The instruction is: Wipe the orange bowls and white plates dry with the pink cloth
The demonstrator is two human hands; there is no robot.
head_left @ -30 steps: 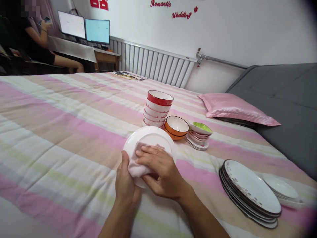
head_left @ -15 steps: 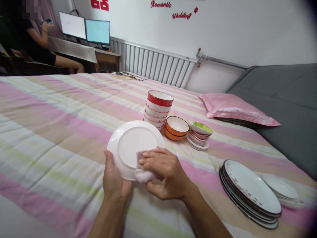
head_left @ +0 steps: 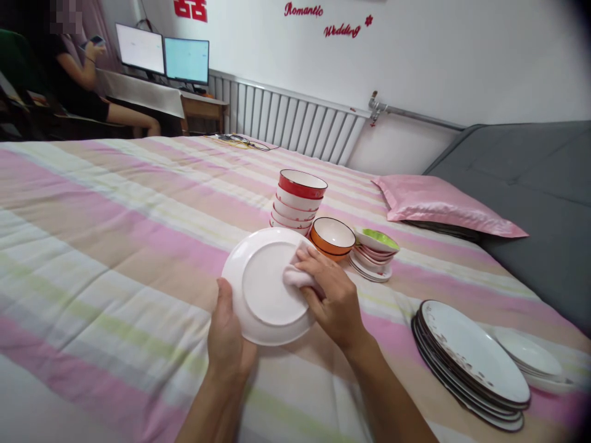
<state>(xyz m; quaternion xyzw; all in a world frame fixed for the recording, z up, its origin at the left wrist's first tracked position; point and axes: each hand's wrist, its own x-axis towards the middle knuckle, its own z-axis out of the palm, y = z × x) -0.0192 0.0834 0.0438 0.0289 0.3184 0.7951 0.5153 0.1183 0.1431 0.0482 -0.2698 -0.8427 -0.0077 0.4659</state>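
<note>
My left hand [head_left: 228, 335] grips a white plate [head_left: 268, 289] by its left and lower edge, the thumb on the near face. The plate's underside, with its raised foot ring, is turned towards me. In my right hand [head_left: 333, 298] is a bunched pale pink cloth [head_left: 295, 275], pressed against the plate's right side. Behind the plate stands a stack of white bowls [head_left: 298, 200], the top one red-banded. Its lower part is hidden by the plate. Beside that stack sit orange bowls [head_left: 333, 240], one inside another.
Small dishes [head_left: 375, 246], a green-lined one on top, stand right of the orange bowls. Oval plates [head_left: 475, 351] are stacked nearer, beside white dishes [head_left: 529, 354]. A pink pillow [head_left: 446, 203] lies by the grey headboard [head_left: 521, 166]. A person [head_left: 78, 80] sits far left holding a phone.
The plate and my left hand have shifted right. My right hand has moved the cloth up and right, from the plate's lower right to its upper right.
</note>
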